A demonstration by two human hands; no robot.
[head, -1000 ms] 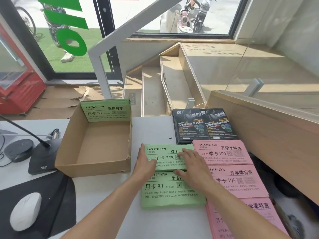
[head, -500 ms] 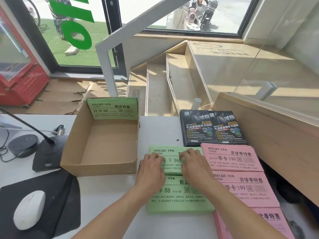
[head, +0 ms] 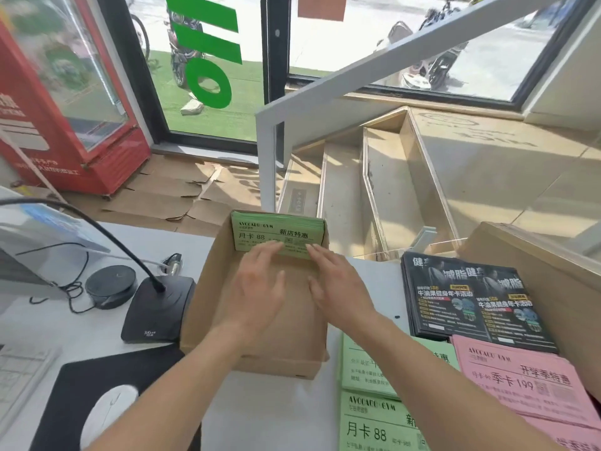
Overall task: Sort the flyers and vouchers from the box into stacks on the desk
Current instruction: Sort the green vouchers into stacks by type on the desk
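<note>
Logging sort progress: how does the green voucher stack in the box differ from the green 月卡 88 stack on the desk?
The green stack in the box stands on edge against the far wall, both hands reaching to it; the green desk stack lies flat, untouched. Both show AVOCADO GYM and 月卡 88.

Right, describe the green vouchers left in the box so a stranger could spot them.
On the white desk stands an open cardboard box. The green vouchers lean upright against its far wall, with both hands reaching toward them. The other green stacks lie flat outside the box.
</note>
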